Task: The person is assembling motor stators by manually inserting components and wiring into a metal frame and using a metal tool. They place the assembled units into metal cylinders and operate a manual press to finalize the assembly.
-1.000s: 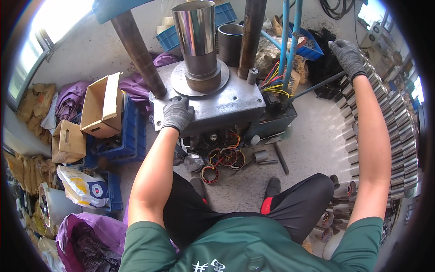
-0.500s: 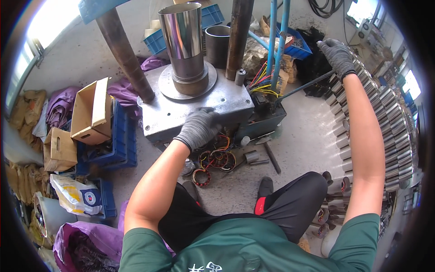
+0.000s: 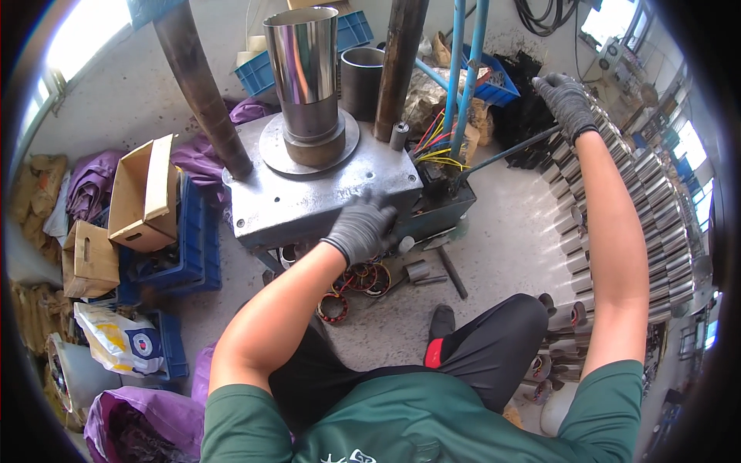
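Observation:
On a thick grey metal press table [image 3: 309, 202] stands a shiny steel cylinder [image 3: 302, 65], upright on a darker collar [image 3: 316, 148] and a round plate [image 3: 272, 158]. My left hand [image 3: 361, 230], in a grey knitted glove, hovers at the table's front edge, fingers spread and slightly blurred, with nothing seen in it. Out to the right, my gloved right hand [image 3: 567, 106] has its fingers curled at the outer end of a long dark lever rod [image 3: 509, 152]. The back of the glove hides the rod's tip.
Two dark posts [image 3: 202, 96] [image 3: 401, 69] flank the cylinder. Ring-shaped wire coils [image 3: 333, 307], a short tube [image 3: 417, 270] and a bar [image 3: 452, 272] lie on the floor. Stacked metal cylinders [image 3: 641, 208] line the right; blue crates [image 3: 202, 231] and cardboard boxes [image 3: 147, 197] stand left.
My left hand has shifted right along the table's front edge, and its fingers are more spread. My right hand stays at the lever's end. The whole view has moved slightly.

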A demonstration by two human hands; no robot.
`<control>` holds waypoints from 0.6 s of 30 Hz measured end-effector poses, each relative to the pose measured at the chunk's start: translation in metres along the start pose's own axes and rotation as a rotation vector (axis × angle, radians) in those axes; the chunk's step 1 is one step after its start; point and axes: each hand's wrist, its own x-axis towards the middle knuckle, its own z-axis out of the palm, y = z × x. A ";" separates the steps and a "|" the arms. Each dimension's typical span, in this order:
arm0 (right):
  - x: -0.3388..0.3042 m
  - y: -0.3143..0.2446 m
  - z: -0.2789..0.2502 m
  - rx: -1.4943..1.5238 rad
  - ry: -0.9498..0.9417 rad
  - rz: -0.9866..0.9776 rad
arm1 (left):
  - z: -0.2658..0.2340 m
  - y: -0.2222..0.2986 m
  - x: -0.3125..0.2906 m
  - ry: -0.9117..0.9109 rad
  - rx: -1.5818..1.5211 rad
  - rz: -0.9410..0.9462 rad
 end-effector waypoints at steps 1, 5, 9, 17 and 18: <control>0.001 0.001 0.002 0.000 0.007 -0.008 | -0.001 0.008 0.002 -0.068 -0.066 0.095; -0.003 0.001 -0.004 0.045 -0.040 0.049 | 0.014 0.022 0.007 -0.097 -0.258 0.296; -0.037 0.010 -0.009 0.151 0.062 -0.068 | 0.004 0.016 0.024 0.090 -0.237 0.228; -0.198 0.003 -0.043 -0.359 -0.445 -0.392 | -0.034 -0.003 0.026 0.449 -0.782 -0.266; -0.196 0.001 -0.040 -0.311 -0.310 -0.501 | -0.038 -0.006 0.028 0.465 -0.789 -0.267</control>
